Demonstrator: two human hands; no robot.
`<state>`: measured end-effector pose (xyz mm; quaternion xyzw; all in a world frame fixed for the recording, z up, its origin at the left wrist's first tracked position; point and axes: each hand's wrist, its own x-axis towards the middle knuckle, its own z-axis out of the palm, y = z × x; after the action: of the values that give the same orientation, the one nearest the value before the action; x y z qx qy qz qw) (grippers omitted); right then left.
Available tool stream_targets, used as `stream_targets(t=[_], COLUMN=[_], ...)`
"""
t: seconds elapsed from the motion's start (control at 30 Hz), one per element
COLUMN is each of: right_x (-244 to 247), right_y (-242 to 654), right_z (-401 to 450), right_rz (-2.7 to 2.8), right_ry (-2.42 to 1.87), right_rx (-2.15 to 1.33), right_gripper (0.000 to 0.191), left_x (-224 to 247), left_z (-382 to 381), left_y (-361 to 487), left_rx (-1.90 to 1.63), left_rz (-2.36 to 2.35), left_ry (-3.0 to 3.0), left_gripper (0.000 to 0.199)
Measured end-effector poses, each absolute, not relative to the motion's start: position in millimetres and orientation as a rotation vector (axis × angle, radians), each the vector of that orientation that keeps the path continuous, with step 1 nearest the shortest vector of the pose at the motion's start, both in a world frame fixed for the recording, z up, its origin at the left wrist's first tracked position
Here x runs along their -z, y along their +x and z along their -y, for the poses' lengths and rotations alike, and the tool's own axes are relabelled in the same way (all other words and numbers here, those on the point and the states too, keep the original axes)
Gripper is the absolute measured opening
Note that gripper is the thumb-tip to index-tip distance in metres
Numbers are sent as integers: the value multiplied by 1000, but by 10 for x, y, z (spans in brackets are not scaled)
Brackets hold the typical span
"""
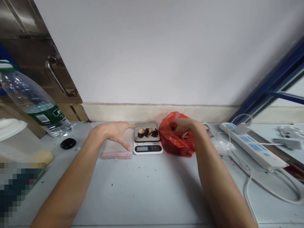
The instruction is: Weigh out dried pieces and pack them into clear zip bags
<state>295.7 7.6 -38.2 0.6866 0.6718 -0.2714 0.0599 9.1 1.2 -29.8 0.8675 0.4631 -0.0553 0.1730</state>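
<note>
A small scale [148, 148] is sitting in the middle of the frame, holding dark and tan lumps [147, 132] on top. The left hand [116, 132] is hanging over the clear bags [117, 152] by the scale's left edge, thumb and fingers spread wide. The right hand [184, 125] is reaching into the red bag [175, 147], right of the middle; I cannot tell if it is pinching anything. The gray table [142, 190] is giving room below, down to its edge at the bottom.

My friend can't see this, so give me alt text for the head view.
A person's right hand reaches into a red bag beside a digital scale holding dark and tan pieces; the open left hand hovers over clear bags.
</note>
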Motion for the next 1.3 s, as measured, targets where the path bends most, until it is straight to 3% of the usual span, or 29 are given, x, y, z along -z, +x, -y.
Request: stream_targets(t=[0.33,0.5,0.77,1.3], right_x=[22,-102,262,568], right_y=[3061,2891,2397,2291], right_z=[103,238,26,-149], right_rz=[-2200,-2543,-2769,-2726], right_ry=[2152,2157,1967,2131], right_rx=[532,454,903,1188], right_gripper=[12,8,12,15], left_x=[196,220,204,253], left_z=[61,16,26,9], left_y=[102,65,117,142], left_rx=[235,212,353,378], left_rz=[-1330,-1304,-1379,-1406], left_ry=[2373,2378,2343,2308], left_gripper=[96,94,97,93])
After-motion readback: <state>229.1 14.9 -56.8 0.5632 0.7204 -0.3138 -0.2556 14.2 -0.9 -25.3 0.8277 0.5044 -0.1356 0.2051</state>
